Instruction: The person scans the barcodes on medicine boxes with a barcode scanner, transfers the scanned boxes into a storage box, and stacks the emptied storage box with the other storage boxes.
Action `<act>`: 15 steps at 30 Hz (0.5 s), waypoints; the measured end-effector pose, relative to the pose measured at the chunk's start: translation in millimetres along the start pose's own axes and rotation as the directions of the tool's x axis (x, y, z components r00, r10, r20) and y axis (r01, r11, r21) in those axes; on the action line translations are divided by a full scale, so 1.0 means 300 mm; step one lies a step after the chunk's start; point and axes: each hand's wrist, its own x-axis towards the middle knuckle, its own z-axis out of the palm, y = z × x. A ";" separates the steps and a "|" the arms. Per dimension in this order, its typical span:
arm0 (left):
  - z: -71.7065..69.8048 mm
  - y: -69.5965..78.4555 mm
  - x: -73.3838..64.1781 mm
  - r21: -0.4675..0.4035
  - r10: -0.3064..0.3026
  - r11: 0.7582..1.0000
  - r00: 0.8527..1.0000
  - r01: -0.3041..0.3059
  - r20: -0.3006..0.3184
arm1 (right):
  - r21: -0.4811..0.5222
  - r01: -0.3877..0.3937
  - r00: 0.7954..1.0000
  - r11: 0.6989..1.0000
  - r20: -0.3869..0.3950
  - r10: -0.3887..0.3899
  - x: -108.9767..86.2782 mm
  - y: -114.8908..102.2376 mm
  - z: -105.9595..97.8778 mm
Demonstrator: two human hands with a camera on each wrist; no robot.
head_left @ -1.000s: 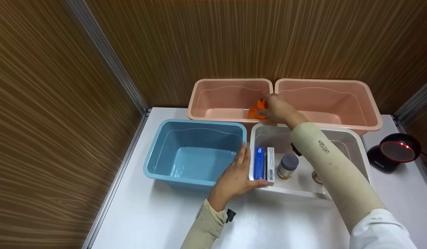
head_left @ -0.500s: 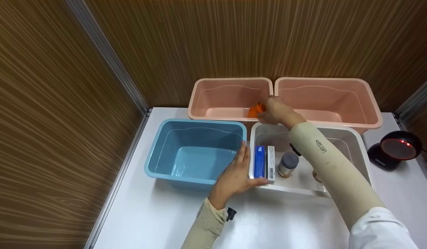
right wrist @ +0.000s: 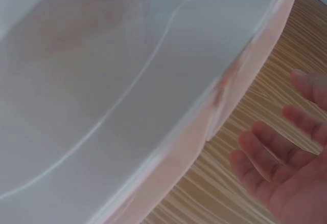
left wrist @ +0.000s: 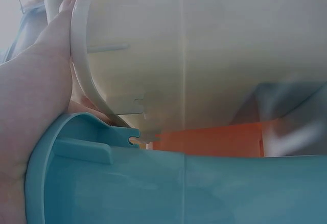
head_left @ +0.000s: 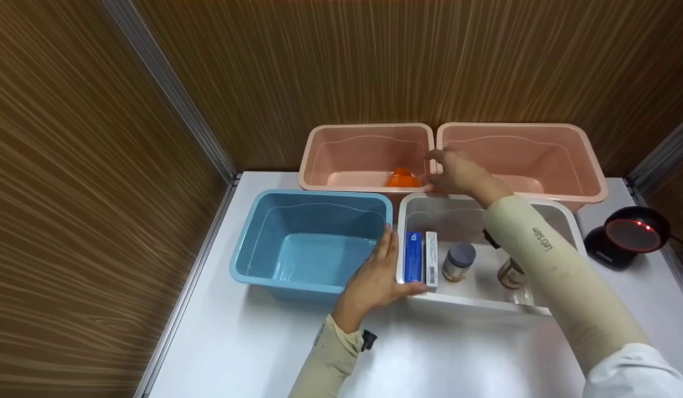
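In the head view, my left hand (head_left: 370, 279) rests across the adjoining rims of the blue bin (head_left: 247, 237) and the white bin (head_left: 474, 301). Its fingers lie straight along the gap, with the thumb on the white bin's front rim. My right hand (head_left: 457, 168) hovers over the rims between the two pink bins, fingers apart and holding nothing; the right wrist view shows its bare palm. An orange object (head_left: 401, 178) of unclear kind lies in the left pink bin (head_left: 369, 128). Inside the white bin stand a blue box (head_left: 413, 257), a white box (head_left: 431, 260) and a grey-lidded jar (head_left: 460, 260).
A brown jar (head_left: 510, 275) and a clear item (head_left: 520, 294) sit in the white bin, partly hidden by my right arm. The right pink bin (head_left: 518, 128) stands at the back. A black scanner (head_left: 631, 237) with red lights stands at the right. Wood-grain panels (head_left: 374, 61) enclose the table.
My right hand has drawn back to the right, away from the orange object, and its fingers have come off it. The orange object lies slightly further left. My left hand has stayed put.
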 end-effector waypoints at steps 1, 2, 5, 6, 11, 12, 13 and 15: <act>-0.001 0.000 0.001 0.003 -0.001 1.000 1.000 0.001 0.002 | -0.009 0.016 1.000 1.000 -0.010 -0.016 -0.010 0.001 -0.004; -0.001 0.000 0.001 0.003 -0.005 1.000 1.000 0.005 0.006 | -0.021 0.034 0.999 0.999 -0.021 -0.034 -0.019 0.003 -0.007; -0.003 0.000 0.002 0.010 -0.007 1.000 1.000 0.007 0.007 | -0.022 0.085 0.995 0.996 -0.046 -0.086 -0.055 0.004 -0.013; -0.004 0.000 0.002 0.007 -0.008 1.000 1.000 0.008 0.007 | -0.024 0.103 0.993 0.994 -0.055 -0.104 -0.067 0.003 -0.013; -0.008 -0.003 0.000 -0.002 -0.021 1.000 1.000 0.021 0.013 | -0.037 0.189 0.979 0.981 -0.071 -0.191 -0.135 -0.006 -0.008; -0.008 -0.003 0.000 -0.005 -0.025 1.000 1.000 0.025 0.014 | -0.038 0.205 0.976 0.978 -0.067 -0.207 -0.149 -0.007 -0.007; -0.008 -0.003 0.001 -0.005 -0.030 1.000 0.999 0.031 0.017 | -0.035 0.219 0.973 0.975 -0.061 -0.221 -0.162 -0.007 -0.004; -0.008 -0.004 0.003 -0.010 -0.037 0.999 0.999 0.037 0.019 | -0.043 0.247 0.967 0.968 -0.055 -0.249 -0.187 -0.002 0.001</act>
